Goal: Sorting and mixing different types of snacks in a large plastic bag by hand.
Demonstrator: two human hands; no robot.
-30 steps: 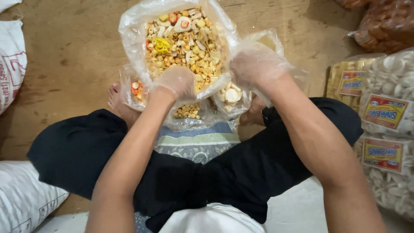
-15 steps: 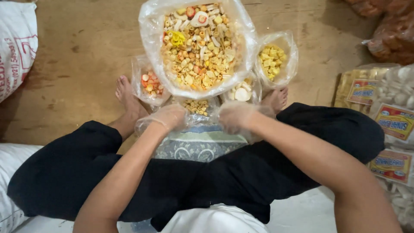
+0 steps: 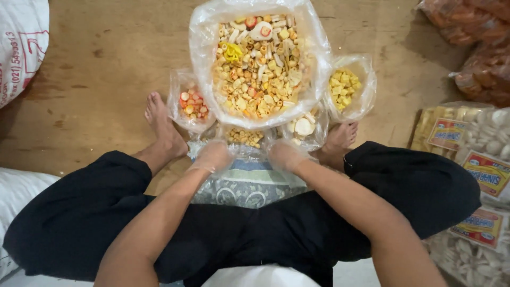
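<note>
a person sits on a wooden floor (image 3: 101, 58), legs in black trousers, both hands in thin clear gloves. the left hand (image 3: 213, 155) and right hand (image 3: 283, 154) rest low at centre frame on a small clear bag (image 3: 245, 139) of ring-shaped crackers — fingers curled down at its edge, though whether they actually grip the plastic cannot be told. just above, a large open bag of mixed crackers (image 3: 260, 64) fills the upper centre, flanked by a small bag of pink pieces (image 3: 190, 103) at left and one of yellow pieces (image 3: 348, 87) at right — packaged snack bags (image 3: 478, 175) stacked along the right edge.
</note>
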